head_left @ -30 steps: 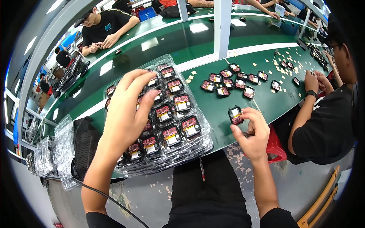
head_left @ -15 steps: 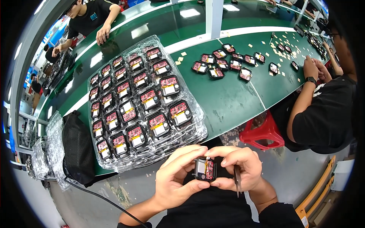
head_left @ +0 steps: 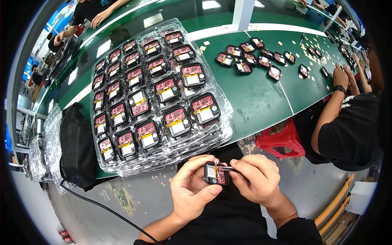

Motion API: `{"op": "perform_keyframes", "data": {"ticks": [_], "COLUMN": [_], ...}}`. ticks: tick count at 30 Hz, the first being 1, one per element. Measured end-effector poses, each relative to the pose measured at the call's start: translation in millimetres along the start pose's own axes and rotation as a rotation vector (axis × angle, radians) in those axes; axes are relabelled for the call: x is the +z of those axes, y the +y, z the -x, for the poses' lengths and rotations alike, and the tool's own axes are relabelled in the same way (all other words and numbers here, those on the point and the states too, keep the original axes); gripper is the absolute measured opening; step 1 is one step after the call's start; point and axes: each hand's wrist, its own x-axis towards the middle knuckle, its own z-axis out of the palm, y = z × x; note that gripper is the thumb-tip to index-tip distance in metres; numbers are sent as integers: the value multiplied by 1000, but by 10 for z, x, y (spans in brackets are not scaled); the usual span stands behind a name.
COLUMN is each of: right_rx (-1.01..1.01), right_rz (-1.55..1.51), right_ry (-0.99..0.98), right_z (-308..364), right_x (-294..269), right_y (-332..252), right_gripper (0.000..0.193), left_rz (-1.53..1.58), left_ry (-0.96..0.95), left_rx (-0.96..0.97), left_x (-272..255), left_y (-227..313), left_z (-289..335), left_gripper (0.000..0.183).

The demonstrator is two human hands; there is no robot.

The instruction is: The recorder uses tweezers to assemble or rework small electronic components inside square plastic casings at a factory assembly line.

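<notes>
- Tweezers [head_left: 226,168] are now pointing left over the black-cased module [head_left: 212,174], no longer hanging down; work is apparently shifting from handling to tool use.
- Left hand [head_left: 189,188]: thumb and fingers are pinching the module, holding it above the lap.
- Right hand [head_left: 256,179]: fingertips are pinching the tweezers; tip contact: can't tell.
- Clear tray [head_left: 226,122] is sitting higher in view than earlier.

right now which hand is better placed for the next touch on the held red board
Probably the right hand: its tweezers reach over the red board, while the left hand grips the black case.
</notes>
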Motion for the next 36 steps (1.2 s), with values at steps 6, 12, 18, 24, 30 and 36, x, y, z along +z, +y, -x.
{"op": "perform_keyframes", "data": {"ticks": [6, 12, 18, 24, 30, 36], "right_rx": [-198, -213, 1, 178, 27, -21], "right_rz": [191, 178, -52, -180, 0, 37], "right_ry": [122, 114, 87, 22, 103, 111], "right_z": [77, 108, 112, 83, 124, 143], "right_x": [93, 91, 104, 83, 135, 148], "right_y": [122, 134, 120, 90, 94, 107], "right_gripper": [30, 28, 18, 18, 19, 19], "left_rz": [22, -12, -36, -80, -78, -83], "left_ry": [-23, -53, -69, -82, -57, -50], "left_rx": [-15, 1, 12, 32, 17, 17], "left_x": [27, 25, 29, 14, 35, 43], "left_y": [-11, -19, -1, 1, -6, -7], "left_z": [-12, -12, -52, -60, -46, -39], "left_gripper": [60, 59, 56, 55, 55, 55]}}
